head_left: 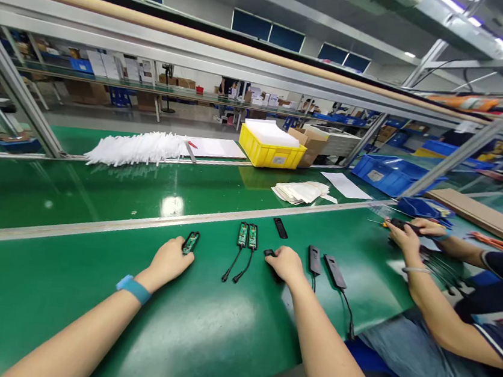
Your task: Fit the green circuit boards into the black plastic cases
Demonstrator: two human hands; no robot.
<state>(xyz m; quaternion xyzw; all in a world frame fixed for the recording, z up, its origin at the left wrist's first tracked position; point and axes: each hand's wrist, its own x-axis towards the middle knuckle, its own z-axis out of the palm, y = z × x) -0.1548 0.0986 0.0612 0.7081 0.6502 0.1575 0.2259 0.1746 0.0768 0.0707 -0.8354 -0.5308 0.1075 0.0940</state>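
Observation:
My left hand (pixel 171 259), with a blue band at the wrist, is closed round a black casing with a green circuit board (pixel 191 242). My right hand (pixel 286 264) grips a black cover (pixel 270 253) against the green mat. Between my hands lie two open casings with green boards (pixel 242 235) (pixel 253 236), each with a short black cable. A loose black cover (pixel 280 227) rests beyond my right hand. To its right are two closed black devices (pixel 314 260) (pixel 335 271) with cables.
A person's hands (pixel 405 235) hold a dark device at the right. Beyond the metal strip (pixel 138 223) are white strips (pixel 140 148), a yellow bin (pixel 272 154), paper sheets (pixel 301 192) and a blue bin (pixel 385 175). A metal frame spans above.

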